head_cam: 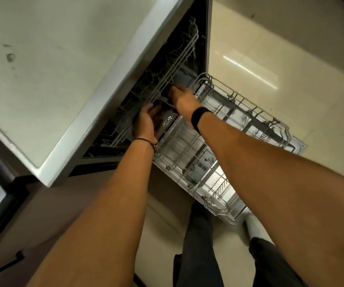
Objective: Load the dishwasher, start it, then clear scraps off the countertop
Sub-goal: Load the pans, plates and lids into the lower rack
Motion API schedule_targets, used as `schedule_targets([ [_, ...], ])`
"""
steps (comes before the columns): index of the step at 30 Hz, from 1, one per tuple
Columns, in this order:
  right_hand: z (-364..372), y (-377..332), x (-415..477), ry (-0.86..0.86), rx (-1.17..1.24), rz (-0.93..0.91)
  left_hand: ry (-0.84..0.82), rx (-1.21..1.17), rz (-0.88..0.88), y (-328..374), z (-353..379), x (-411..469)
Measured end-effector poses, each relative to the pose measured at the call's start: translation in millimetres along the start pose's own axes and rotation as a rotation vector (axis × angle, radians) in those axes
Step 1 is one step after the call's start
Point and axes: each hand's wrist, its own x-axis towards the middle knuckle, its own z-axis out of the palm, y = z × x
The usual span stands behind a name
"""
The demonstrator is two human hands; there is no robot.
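Note:
The dishwasher stands open under the countertop [42,79]. Its lower rack [239,112] is pulled out over the dropped door and looks bare. The upper rack [173,65] sits inside the dark tub. Both my hands reach in at the upper rack's front edge. My left hand [145,122] curls round a dark item [162,117] just below the rack rim. My right hand [183,98] grips the same dark item from the right, its fingertips at the rim. A grey bar [167,102] shows between the hands. The item is too dark to name.
The pale countertop carries a few small scraps and smears [10,57] at the far left. The open door [297,146] and the rack jut out over the tiled floor [270,48]. My legs [200,241] stand just in front of the door's near corner.

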Motion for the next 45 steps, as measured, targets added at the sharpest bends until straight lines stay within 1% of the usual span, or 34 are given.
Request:
schedule_targets([
  [3,-20.0,-1.1,-38.0,-0.016,-0.264,-0.135,0.032,0.331,0.205,-6.1,-3.1,-40.5],
  [7,-36.1,-13.2,-98.5,-0.053,-0.424,-0.247,0.011,0.535,0.504,-5.2,-5.1,-120.9],
  [10,-43.3,-27.6,-144.0,-0.097,-0.551,-0.334,0.067,0.639,0.630,2.6,-7.8,-173.7],
  [14,-44.2,-54.2,-201.5,-0.070,-0.786,-0.556,0.126,0.783,0.776,17.7,-24.3,-241.1],
  [18,-28.4,-78.9,-246.2,-0.069,-0.881,-0.705,0.252,0.884,0.904,34.5,-49.6,-299.0],
  [25,23.1,-124.1,-320.6,-0.188,-1.027,-0.914,0.440,0.892,0.955,51.3,-122.2,-379.3],
  [30,80.7,-141.9,-353.9,-0.251,-1.112,-1.036,0.598,0.871,0.947,56.5,-191.9,-403.1],
  [34,140.4,-135.7,-371.3,-0.321,-1.129,-1.116,0.703,0.849,0.925,61.0,-254.1,-411.3],
  [37,194.0,-123.9,-382.7,-0.377,-1.125,-1.152,0.752,0.853,0.903,63.4,-307.0,-415.6],
  [41,269.3,-104.3,-397.7,-0.448,-1.134,-1.179,0.817,0.861,0.854,67.1,-384.3,-416.5],
  [45,340.8,-86.6,-411.8,-0.475,-1.094,-1.174,0.845,0.867,0.819,71.9,-457.0,-416.1],
])
